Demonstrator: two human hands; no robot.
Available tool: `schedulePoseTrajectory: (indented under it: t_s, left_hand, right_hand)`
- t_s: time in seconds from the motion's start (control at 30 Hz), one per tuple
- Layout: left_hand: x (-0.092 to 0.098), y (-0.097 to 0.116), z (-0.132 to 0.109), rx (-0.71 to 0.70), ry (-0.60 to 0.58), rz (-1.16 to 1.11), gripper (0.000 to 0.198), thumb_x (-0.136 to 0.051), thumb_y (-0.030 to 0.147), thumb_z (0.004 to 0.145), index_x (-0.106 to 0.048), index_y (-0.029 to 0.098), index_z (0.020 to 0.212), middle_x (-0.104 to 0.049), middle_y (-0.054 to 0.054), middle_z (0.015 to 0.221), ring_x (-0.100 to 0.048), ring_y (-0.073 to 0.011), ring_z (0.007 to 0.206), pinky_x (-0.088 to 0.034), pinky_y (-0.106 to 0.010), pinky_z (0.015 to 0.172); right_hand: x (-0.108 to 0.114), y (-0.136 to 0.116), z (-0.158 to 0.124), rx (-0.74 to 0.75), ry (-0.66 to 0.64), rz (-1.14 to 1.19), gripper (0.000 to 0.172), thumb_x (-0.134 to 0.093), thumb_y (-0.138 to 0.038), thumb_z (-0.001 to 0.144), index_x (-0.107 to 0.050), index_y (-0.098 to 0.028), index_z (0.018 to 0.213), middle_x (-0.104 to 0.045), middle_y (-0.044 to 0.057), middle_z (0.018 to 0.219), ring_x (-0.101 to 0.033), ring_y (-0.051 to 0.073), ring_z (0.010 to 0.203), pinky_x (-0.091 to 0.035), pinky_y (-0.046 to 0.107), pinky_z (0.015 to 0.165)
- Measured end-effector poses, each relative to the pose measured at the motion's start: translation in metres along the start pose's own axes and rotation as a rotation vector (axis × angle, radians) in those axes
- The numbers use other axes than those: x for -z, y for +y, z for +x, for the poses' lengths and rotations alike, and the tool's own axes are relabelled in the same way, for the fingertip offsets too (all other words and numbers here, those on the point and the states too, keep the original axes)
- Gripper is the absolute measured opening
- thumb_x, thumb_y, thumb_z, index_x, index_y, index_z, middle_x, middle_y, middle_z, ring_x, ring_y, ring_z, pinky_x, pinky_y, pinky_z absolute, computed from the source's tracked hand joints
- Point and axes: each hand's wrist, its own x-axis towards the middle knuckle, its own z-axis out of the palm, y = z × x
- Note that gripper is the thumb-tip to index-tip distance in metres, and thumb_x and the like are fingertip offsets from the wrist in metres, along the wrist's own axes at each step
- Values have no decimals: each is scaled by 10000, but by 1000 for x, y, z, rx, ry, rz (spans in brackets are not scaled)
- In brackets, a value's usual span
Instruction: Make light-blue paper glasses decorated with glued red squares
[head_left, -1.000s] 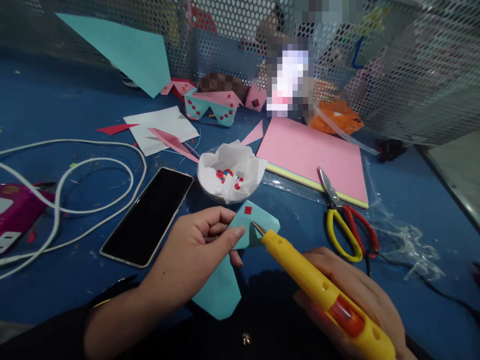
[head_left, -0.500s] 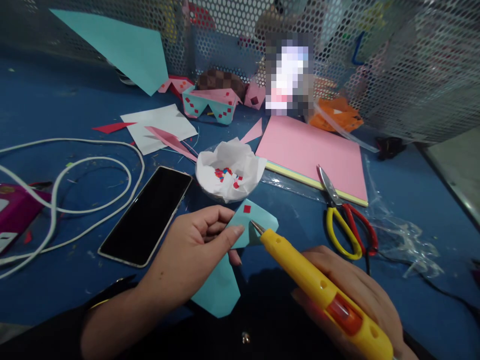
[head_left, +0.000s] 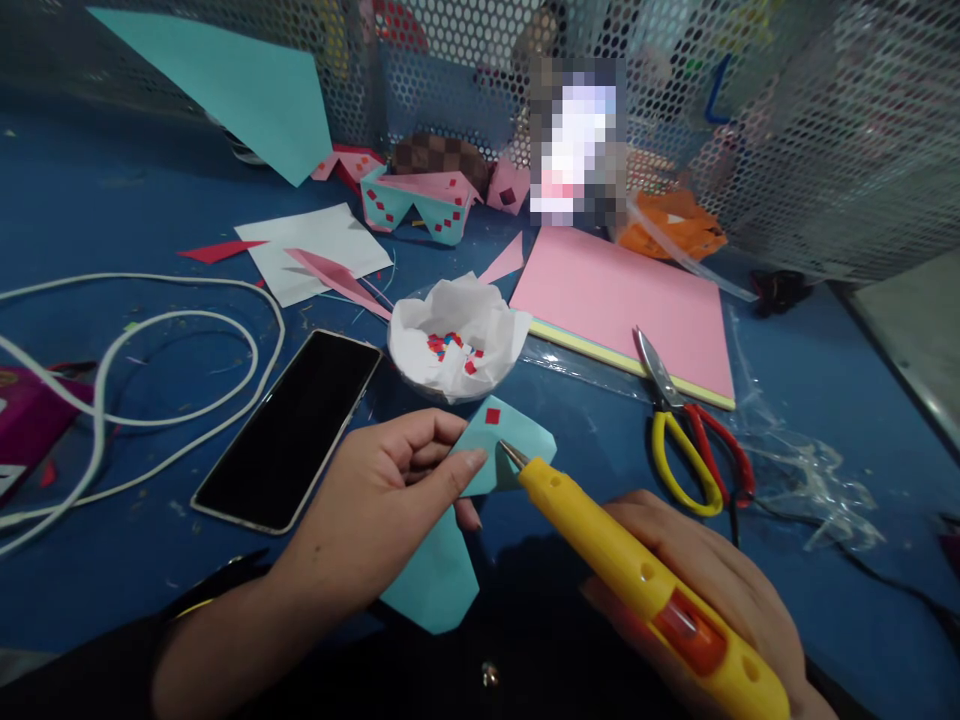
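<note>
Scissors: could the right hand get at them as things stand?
Probably not without freeing its grip: the right hand is close to the scissors, which look mostly uncovered, but it holds the yellow tool.

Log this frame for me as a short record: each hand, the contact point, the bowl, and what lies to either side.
Left hand: the hand pinches a teal paper piece
Right hand: the hand grips a yellow tool with a metal tip
Contact point: tip at the paper, just below a red square; actual touch unclear
Bowl: white-lined bowl beyond the paper, holding small coloured bits
Left side: dark-screened phone, white cable
Right side: scissors, blades over the pink-topped paper stack
</note>
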Motion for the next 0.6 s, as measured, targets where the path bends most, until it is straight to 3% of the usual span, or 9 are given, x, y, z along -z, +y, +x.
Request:
schedulePoseTrajectory:
  t_s: [0.1,0.6]
  left_hand:
    - [-1,1,-2,6,28,9,140,-703,364,822,-711,224,826,-681,32,526,-604,-121,442,-388,-180,387]
    - [1,-2,1,-31,10,20,147,-699,379,814,-691,233,802,-683,34,519,-582,-115,409,-375,-185,373]
  right_hand:
    - [2,1,1,73,-3,40,303,-516,-447,994,-587,-221,805,-640,-57,589,-598,71,444,-480,133,432]
    - [1,5,-4,45,-14,94,159,-593,-346,945,-574,-238,830,-617,-62,607,-586,81,452,-492,150,442]
